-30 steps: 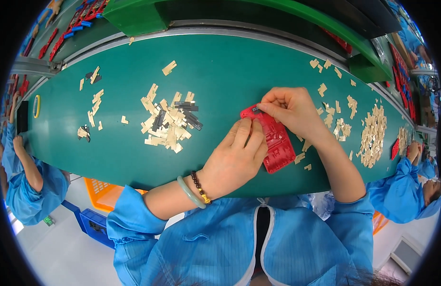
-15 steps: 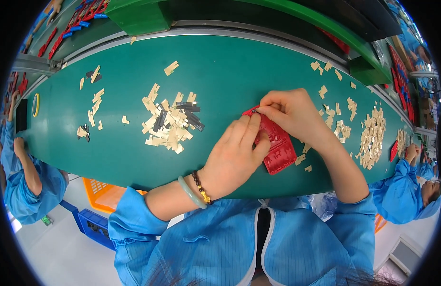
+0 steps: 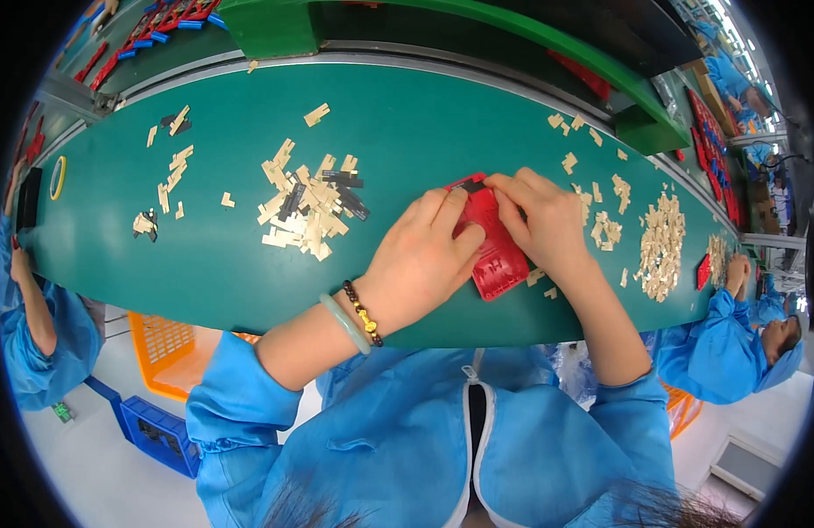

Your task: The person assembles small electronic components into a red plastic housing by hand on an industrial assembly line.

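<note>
A red moulded plastic piece (image 3: 499, 255) lies slanted on the green table in front of me. Across its far end is a small dark strip (image 3: 469, 186), between the fingertips of both hands. My left hand (image 3: 420, 255) is closed at the piece's left side, its index finger reaching the strip and its thumb bent over the red surface. At the far right corner, my right hand (image 3: 548, 220) has thumb and index finger pinched at the strip's right end; the fingers partly hide that contact. A pile of cream and dark flat cut pieces (image 3: 310, 207) sits left of my hands.
More cream pieces (image 3: 662, 251) are heaped at the right, with others scattered about. A yellow ring (image 3: 58, 178) lies at the far left. Green shelving (image 3: 513, 26) runs along the back. Below are an orange basket (image 3: 161, 352) and blue crate (image 3: 161, 436). Co-workers sit at both sides.
My right hand has shifted to the red piece's far right corner, and its fingers have straightened somewhat. More of the dark strip shows. The whole view has shifted slightly.
</note>
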Demonstrator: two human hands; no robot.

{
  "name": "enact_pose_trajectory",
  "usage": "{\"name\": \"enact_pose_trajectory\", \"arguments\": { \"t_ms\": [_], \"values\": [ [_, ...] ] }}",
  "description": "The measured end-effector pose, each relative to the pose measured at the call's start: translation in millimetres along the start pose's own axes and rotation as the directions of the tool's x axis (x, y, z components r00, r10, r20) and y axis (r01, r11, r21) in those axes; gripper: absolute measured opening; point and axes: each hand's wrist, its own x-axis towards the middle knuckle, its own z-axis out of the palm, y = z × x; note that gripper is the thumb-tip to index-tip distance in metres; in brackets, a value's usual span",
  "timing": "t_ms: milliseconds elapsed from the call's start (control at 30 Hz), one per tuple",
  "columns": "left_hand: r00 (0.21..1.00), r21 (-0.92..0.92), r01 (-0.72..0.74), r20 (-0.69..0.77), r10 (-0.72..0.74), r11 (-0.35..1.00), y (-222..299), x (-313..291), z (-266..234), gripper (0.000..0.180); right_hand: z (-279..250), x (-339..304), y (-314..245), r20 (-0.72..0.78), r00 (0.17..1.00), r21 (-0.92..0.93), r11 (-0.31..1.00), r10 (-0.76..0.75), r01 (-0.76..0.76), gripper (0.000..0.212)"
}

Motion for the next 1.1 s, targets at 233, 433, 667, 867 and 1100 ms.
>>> {"name": "enact_pose_trajectory", "arguments": {
  "t_ms": [233,433,667,867,1100],
  "values": [
    [0.998,0.278,0.052,0.015,-0.059,0.959,-4,22,20,0.030,-26,-43,-5,0.013,0.999,0.259,0.965,0.034,-0.036,0.028],
    [0.997,0.388,0.072,-0.036,-0.063,0.919,-2,24,31,0.033,-24,-72,-20,0.094,0.963,0.239,0.945,-0.252,0.224,0.033],
    [0.984,0.399,0.175,-0.030,-0.178,0.900,7,22,39,0.031,-13,-72,-9,0.045,0.956,0.215,0.937,-0.290,0.275,0.035],
    [0.991,0.304,0.108,0.041,-0.126,0.947,-1,28,21,0.037,-13,-67,-2,0.108,0.915,0.162,0.915,-0.388,0.369,0.037],
    [0.932,0.122,0.145,-0.349,-0.094,0.982,-14,35,-31,0.035,17,89,26,-0.206,0.949,0.021,0.969,-0.238,0.247,0.038]
  ]
}}
